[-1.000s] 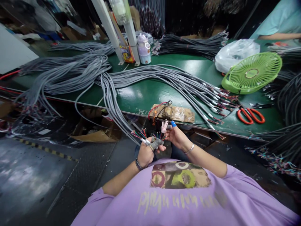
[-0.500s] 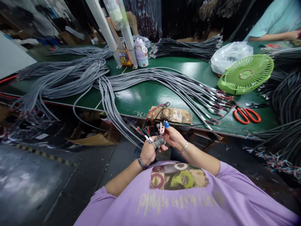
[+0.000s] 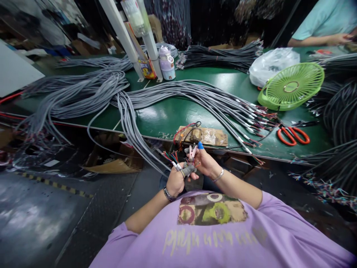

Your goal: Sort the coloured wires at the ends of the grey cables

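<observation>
My left hand [image 3: 176,181] is closed around the end of a grey cable bundle [image 3: 147,150]. Red, green and other thin coloured wires [image 3: 171,156] fan out above its fingers, and grey covers sit on some fingertips. Close beside it, my right hand [image 3: 208,163] pinches a small pink clip-like tool [image 3: 192,152] at the wire ends; a blue cover is on its thumb. The tool's exact kind is too small to make out. Just beyond the hands, a wooden block [image 3: 214,137] with a red and a black lead lies at the table's edge.
More grey cables [image 3: 178,87] run over the green table [image 3: 156,119]. Orange-handled scissors [image 3: 292,134], a green fan [image 3: 291,86] and a plastic bag [image 3: 272,67] are at the right. A bottle [image 3: 166,65] stands behind. Another person's arm [image 3: 320,40] shows far right.
My right thumb and the pink tool have shifted slightly right and up. My left hand keeps its hold on the cables. The other person's hand has moved a little.
</observation>
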Available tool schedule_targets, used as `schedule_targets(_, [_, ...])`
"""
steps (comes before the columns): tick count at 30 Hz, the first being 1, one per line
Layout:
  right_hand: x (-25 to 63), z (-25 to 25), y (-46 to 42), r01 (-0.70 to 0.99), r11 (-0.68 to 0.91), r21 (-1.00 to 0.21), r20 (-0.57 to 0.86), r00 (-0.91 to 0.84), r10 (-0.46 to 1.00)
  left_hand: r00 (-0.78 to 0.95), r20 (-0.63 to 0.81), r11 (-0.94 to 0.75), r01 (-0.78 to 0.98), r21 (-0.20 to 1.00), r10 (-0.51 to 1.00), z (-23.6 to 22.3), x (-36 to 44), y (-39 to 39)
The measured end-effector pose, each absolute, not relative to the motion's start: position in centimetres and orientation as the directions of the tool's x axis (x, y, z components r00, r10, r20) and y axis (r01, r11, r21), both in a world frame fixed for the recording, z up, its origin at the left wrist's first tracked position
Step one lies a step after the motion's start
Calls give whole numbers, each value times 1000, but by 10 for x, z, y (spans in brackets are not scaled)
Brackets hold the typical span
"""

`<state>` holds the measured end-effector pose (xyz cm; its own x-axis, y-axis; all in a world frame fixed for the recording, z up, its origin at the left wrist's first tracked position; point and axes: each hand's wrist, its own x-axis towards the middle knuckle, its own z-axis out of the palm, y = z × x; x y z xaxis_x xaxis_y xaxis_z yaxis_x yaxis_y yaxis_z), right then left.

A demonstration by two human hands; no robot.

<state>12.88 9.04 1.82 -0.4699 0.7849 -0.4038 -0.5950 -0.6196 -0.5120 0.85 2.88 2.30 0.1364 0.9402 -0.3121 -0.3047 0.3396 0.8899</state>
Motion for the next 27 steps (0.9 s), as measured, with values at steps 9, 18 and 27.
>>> schedule_targets(9, [139,13,91,-533,-571,-624,-303,-508,806,150,-304,337,-322,885,941,31,0,21])
schedule_targets(18, [136,9,94,-594,-562,-576,-313,-475,822,183,-296,344,-344,874,937,26,2,37])
schedule_targets(27, [131,10,95,-622,-560,-547,-351,-437,828,197,-318,367,-305,879,927,20,7,40])
